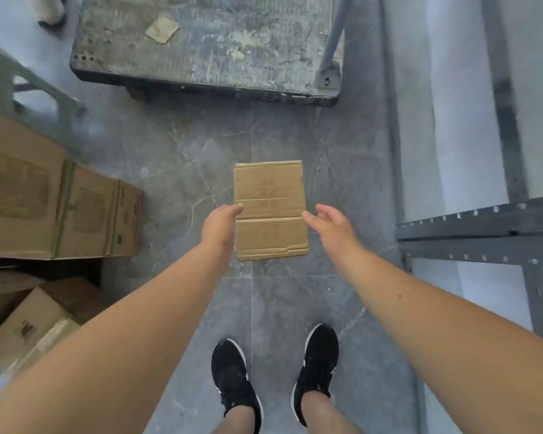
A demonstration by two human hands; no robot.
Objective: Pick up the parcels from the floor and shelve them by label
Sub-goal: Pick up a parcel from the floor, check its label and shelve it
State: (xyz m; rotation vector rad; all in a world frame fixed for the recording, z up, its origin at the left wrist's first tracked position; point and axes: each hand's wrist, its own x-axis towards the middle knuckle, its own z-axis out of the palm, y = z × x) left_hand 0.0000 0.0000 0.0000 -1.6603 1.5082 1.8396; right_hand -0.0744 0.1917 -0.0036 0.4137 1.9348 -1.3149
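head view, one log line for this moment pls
phase: reach | parcel: flat on floor | left hand: open, at left edge | right hand: open, at right edge

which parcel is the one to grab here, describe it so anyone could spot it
Below the worn grey platform cart, on the grey floor tiles ahead of the black shoes, lies one small cardboard parcel between the left hand and right hand. Unlike the bulky green-strapped cartons stacked at the left, it lies alone, flat, with faint red print.

Brown parcel [270, 211], grey marbled floor [176, 158], black shoes [232, 380]
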